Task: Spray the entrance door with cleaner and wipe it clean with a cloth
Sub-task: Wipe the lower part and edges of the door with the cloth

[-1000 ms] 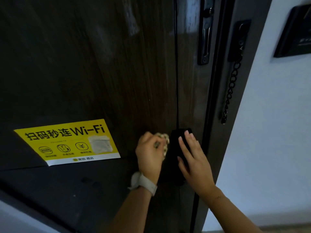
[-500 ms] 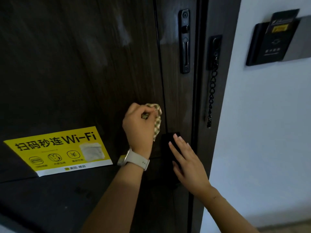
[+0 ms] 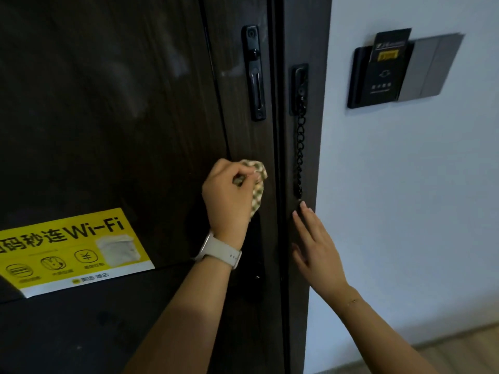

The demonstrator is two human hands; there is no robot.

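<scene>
The dark wood entrance door [image 3: 121,117] fills the left of the view. My left hand [image 3: 229,195], with a pale watch on its wrist, grips a bunched checked cloth [image 3: 258,184] and holds it against the door's right strip, just above the black handle plate [image 3: 255,255]. My right hand [image 3: 316,247] has straight fingers lying flat on the dark door frame [image 3: 305,157], just below the hanging security chain [image 3: 299,155]. No spray bottle is in view.
A yellow Wi-Fi sticker [image 3: 73,249] is stuck low on the door's left. A black chain-slide plate [image 3: 253,74] is mounted higher on the door. A card-holder switch [image 3: 383,71] hangs on the white wall [image 3: 405,198] to the right.
My left hand has carried the cloth up and to the right on the door. My right hand has left the handle plate and moved right onto the frame.
</scene>
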